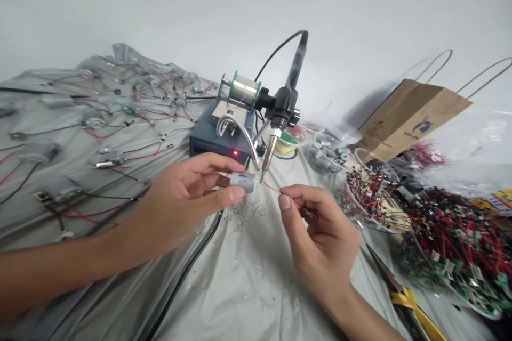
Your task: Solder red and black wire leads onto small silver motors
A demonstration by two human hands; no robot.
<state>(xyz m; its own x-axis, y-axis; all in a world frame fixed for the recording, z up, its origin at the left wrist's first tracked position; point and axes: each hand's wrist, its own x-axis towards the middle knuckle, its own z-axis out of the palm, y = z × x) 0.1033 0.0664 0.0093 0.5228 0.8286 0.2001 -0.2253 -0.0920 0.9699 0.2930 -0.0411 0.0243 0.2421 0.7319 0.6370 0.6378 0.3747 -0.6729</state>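
Between the thumb and fingers of my left hand (200,186) is a small grey electric motor (242,182), its terminal end turned to the right. My right hand (316,218) pinches a thin red wire (271,187), whose free end points left at the motor. Just above the gap between motor and wire is the tip of a soldering iron (269,157), clamped in a black holder (282,106). A flexible metal solder guide tube (244,136) ends beside that tip. Whether wire and terminal touch is too small to tell.
Behind stands a blue soldering station (204,136) with a solder spool (245,89). Wired motors (90,117) spread over the left. At right are a tub of motors (326,154), a tub of wired parts (366,186), a heap of circuit boards (452,245), pliers (404,298) and a paper bag (412,117).
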